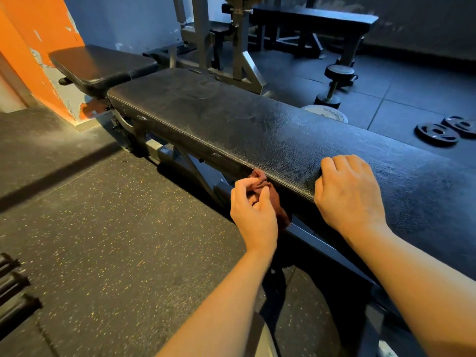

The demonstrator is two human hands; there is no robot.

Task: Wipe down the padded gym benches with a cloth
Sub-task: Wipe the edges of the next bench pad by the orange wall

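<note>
Two bare forearms reach in from the lower edge toward the long bench pad (257,130). On the pad's near side edge the left hand (253,210) has its fingers curled round a bunched reddish-brown cloth (268,191), holding it against the pad's side just below the top seam. Just right of it, the right hand (347,194) rests on the pad's near top edge with its fingers curled under into a loose fist and nothing in them, knuckles up.

Beyond the pad's far left end sits a shorter padded seat (103,64), tilted and almost touching it. Behind the pad stands a grey steel rack frame (221,47), and further back a second flat bench (316,20). On the floor past the pad's far edge lie a dumbbell (333,85) and two black weight plates (438,134). On the pad's near side is speckled rubber floor (103,228), with an orange wall (38,34) beyond the seat.
</note>
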